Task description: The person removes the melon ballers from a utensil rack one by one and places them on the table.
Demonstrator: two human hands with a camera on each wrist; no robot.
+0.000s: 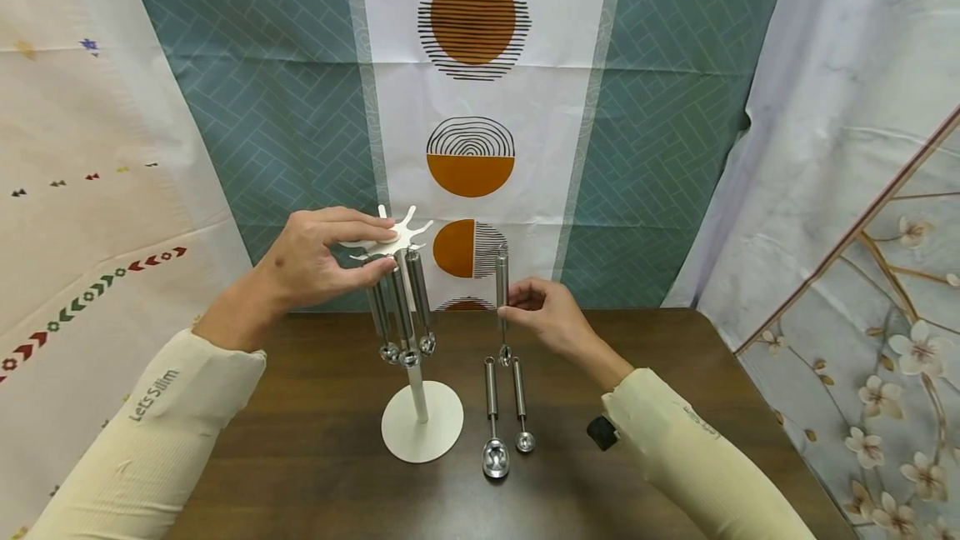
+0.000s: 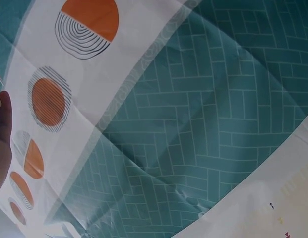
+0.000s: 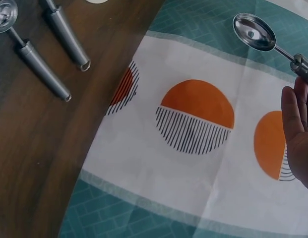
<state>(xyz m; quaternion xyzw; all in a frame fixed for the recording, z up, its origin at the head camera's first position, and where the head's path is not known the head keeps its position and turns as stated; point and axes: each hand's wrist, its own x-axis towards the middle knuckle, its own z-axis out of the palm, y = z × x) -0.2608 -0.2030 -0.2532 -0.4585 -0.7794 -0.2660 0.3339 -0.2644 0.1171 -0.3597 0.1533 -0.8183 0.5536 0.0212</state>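
Observation:
My left hand (image 1: 322,252) holds the top of a white utensil stand (image 1: 422,423), fingers over its hooked crown and thumb lower. In the left wrist view only an edge of that hand (image 2: 2,144) shows. Several steel-handled melon ballers (image 1: 403,307) hang from the hooks, bowls down. To the stand's right, my right hand (image 1: 551,315) pinches another melon baller (image 1: 502,277) by its handle, upright with the bowl lowest. Its oval bowl (image 3: 254,32) has a small hole. Below it on the table lie a larger scoop (image 1: 495,457) and a small melon baller (image 1: 525,440).
The brown wooden table (image 1: 315,440) ends at a hanging cloth (image 1: 480,98) with orange and striped circles. Patterned cloths hang at the left and right sides. A small black object (image 1: 602,432) sits by the right sleeve.

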